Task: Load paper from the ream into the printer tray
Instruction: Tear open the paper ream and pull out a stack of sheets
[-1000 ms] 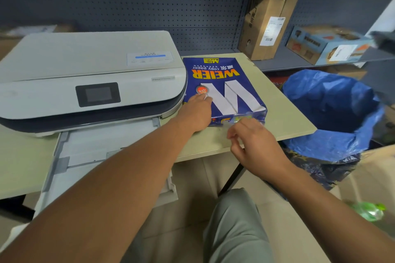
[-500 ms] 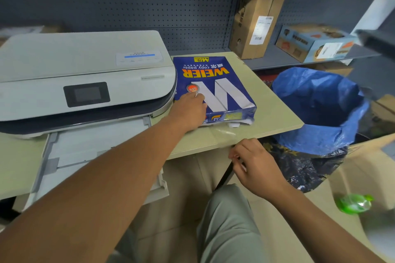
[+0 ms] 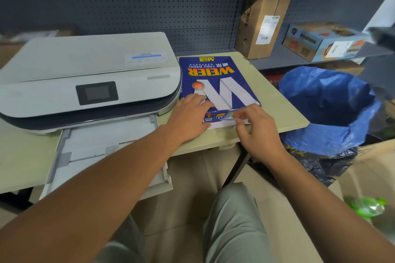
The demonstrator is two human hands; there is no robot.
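- On the pale green table (image 3: pixel 275 102), seen from the head camera, the blue ream (image 3: pixel 215 83) of copy paper lies flat just beside the right edge of the printer (image 3: pixel 85 74), its printed top face up and its lettering upside down to the viewer.
- The left hand (image 3: pixel 188 117) lies palm down on the near left corner of the ream, fingers spread loosely over the wrapper and pressing on it.
- The right hand (image 3: pixel 256 132) is at the near end of the ream, thumb and fingertips pinched on the wrapper's end flap, where a strip of white shows below the blue.
- The printer tray (image 3: pixel 106 145) is pulled out from the front of the printer toward the viewer and overhangs the table edge; the left forearm crosses above it.
- To the right of the table stands a bin lined with a blue bag (image 3: pixel 327 109), well apart from the ream.
- Behind, on a grey shelf (image 3: pixel 277 60), a tall cardboard box (image 3: pixel 263 25) stands upright next to a lower blue carton (image 3: pixel 324 42).
- A green bottle (image 3: pixel 367 207) lies blurred at the lower right.
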